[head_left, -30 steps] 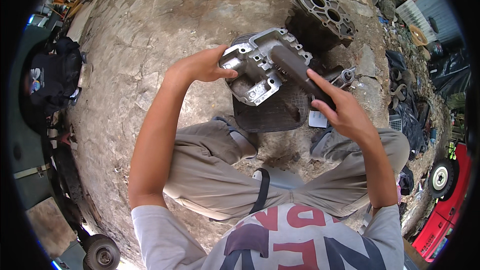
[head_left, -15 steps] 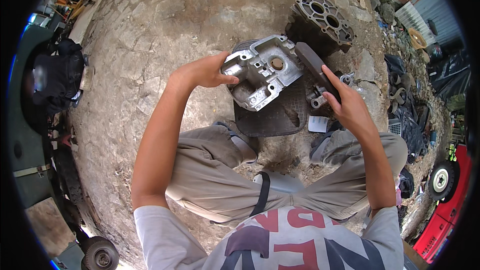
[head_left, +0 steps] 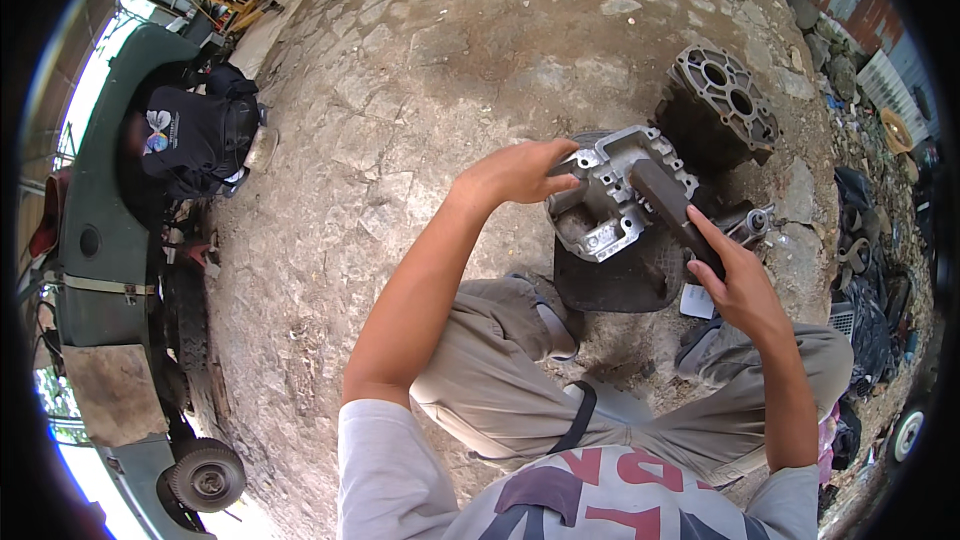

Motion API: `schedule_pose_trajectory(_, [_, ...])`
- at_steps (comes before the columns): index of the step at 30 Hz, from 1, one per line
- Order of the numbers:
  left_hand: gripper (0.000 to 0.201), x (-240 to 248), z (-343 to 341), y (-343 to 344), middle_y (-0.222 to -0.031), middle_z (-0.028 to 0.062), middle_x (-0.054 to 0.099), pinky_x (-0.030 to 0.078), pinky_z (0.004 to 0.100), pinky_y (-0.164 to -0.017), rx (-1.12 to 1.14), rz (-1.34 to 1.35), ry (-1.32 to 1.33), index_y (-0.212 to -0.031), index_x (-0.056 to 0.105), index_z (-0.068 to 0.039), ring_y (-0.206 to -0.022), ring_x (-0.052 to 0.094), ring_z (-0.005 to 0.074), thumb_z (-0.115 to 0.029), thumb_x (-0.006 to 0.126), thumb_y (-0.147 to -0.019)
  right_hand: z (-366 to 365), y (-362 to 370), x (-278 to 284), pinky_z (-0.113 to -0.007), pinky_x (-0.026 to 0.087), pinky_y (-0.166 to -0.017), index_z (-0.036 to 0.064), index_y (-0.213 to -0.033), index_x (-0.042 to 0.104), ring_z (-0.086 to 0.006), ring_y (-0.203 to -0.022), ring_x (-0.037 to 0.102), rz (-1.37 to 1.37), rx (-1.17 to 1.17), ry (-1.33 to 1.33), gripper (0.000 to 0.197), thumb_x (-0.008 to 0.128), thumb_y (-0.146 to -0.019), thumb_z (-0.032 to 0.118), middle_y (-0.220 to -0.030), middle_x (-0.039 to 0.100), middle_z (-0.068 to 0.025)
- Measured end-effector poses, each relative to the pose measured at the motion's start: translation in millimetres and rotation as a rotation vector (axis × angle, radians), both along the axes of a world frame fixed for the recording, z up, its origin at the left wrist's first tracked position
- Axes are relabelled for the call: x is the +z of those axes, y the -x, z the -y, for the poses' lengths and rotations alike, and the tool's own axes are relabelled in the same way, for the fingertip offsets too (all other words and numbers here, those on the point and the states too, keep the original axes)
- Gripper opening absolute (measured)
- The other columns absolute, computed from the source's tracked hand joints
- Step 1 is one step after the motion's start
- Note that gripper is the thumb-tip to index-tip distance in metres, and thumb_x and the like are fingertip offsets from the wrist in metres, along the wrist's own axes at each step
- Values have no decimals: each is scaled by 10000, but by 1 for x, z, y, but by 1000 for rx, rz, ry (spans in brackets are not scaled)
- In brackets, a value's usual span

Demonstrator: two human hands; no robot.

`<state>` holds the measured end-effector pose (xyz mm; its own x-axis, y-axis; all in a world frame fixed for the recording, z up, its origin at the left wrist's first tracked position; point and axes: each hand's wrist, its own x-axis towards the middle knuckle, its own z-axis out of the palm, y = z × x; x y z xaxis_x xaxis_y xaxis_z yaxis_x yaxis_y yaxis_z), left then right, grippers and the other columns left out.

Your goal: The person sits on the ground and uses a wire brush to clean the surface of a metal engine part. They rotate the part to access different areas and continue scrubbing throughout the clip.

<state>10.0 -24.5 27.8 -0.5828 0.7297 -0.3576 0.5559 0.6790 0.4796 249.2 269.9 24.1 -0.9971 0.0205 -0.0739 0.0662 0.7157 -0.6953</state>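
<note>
The left grip (head_left: pixel 520 172), half open, has thumb and fingers on the rim of a ribbed aluminium gearbox cover (head_left: pixel 612 204), lying just to its right. The right grip (head_left: pixel 748 288) closes round the near end of a dark brush (head_left: pixel 676 214) slanting away onto that cover. The casting should be rigid, fairly heavy and perhaps slick; its outer wall offers the surest hold. The brush looks light. Beyond the right grip stands a dark gearbox housing (head_left: pixel 706 126).
</note>
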Motion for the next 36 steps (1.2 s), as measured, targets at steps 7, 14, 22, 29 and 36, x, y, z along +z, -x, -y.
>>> schedule_pose_trajectory(7, [630, -15, -2, -1, -1351, 261, 699, 532, 511, -1039, -2, -45, -34, -1536, 515, -80, -1269, 661, 439, -375, 723, -1021, -13, -5, -17, -514, 536, -842, 278, -1669, 401, -438, -937, 684, -37, 26, -35, 688, 688, -1045, 233, -1030, 692, -219])
schedule_pose_trajectory(14, [633, -6, -22, 1, -1481, 234, 635, 511, 484, -1108, -48, -47, -56, -1583, 486, -96, -1350, 623, 414, -313, 719, -1036, 0, -9, 1, -504, 563, -881, 299, -1672, 396, -426, -1001, 711, 20, 154, 88, 714, 710, -1032, 263, -1149, 718, -225])
schedule_pose_trajectory(22, [489, -6, -19, -3, -1543, 173, 564, 513, 472, -1135, -123, -49, -93, -1543, 589, -224, -1373, 596, 372, -235, 681, -1063, -23, 0, -14, -488, 558, -875, 296, -1663, 424, -431, -1026, 718, 15, -67, -94, 705, 719, -1026, 228, -1186, 729, -229])
schedule_pose_trajectory(29, [540, -8, -10, -6, -1626, 215, 479, 477, 471, -1193, -231, -174, -78, -1517, 638, -272, -1467, 513, 403, -87, 686, -1012, 12, -11, 15, -485, 553, -869, 293, -1660, 432, -424, -986, 710, 44, 227, 133, 705, 727, -1022, 233, -1104, 725, -196])
schedule_pose_trajectory(36, [605, -15, -14, -9, -1677, 218, 410, 426, 491, -1242, -217, -129, -40, -1565, 587, -269, -1526, 443, 409, -49, 678, -1009, -19, -3, -9, -527, 546, -783, 334, -1662, 410, -419, -865, 701, 1, -32, -134, 706, 712, -1030, 244, -995, 690, -198])
